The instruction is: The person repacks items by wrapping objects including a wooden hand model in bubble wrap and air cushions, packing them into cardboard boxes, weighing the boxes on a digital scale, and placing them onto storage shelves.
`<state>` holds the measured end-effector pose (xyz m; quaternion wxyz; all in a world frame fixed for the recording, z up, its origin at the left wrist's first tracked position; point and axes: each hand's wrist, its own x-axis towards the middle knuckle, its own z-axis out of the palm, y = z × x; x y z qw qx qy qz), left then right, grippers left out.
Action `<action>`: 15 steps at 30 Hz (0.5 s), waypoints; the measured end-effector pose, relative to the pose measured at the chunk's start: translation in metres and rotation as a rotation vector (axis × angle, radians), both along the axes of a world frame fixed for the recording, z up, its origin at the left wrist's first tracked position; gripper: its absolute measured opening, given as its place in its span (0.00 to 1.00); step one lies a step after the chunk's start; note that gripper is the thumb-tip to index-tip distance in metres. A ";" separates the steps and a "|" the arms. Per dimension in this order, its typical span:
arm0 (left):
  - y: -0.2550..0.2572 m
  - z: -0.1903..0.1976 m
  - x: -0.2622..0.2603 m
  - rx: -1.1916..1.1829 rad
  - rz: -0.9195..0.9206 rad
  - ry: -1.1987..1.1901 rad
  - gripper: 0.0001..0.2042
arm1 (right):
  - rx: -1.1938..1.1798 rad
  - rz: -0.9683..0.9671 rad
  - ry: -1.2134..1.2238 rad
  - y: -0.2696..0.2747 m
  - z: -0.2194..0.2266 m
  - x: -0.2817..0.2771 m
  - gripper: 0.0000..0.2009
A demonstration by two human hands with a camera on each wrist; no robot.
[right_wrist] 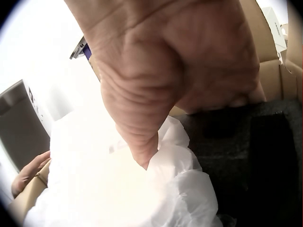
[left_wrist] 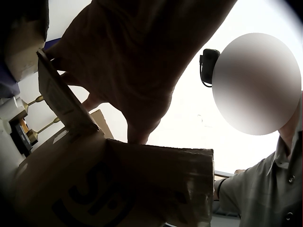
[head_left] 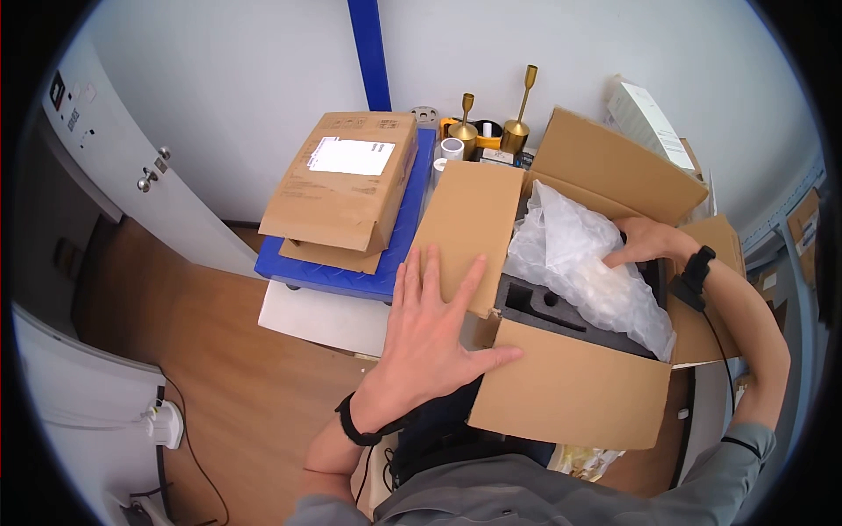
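In the left wrist view we see dark print (left_wrist: 94,183) on the box (left_wrist: 47,184), which the head view misses. Inside that box, puffy, rumpled white plastic wrap (head_left: 574,254) lies over dark foam (head_left: 574,309). The left hand (head_left: 430,337) spreads its fingers apart on the flaps (head_left: 574,386); the right hand (head_left: 647,242) sets its thumb on the wrap, though whether it grips we cannot tell. We count four flaps, two candlesticks (head_left: 517,131).
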<state>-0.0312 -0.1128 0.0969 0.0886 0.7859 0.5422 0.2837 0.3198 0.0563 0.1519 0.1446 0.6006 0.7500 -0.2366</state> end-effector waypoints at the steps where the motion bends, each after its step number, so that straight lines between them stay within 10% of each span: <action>1: -0.001 0.000 0.000 0.006 -0.009 -0.009 0.51 | -0.029 0.040 0.090 0.004 -0.005 0.004 0.46; 15: 0.005 0.011 -0.001 -0.059 -0.017 0.076 0.44 | 0.132 0.059 0.062 0.001 -0.022 0.009 0.44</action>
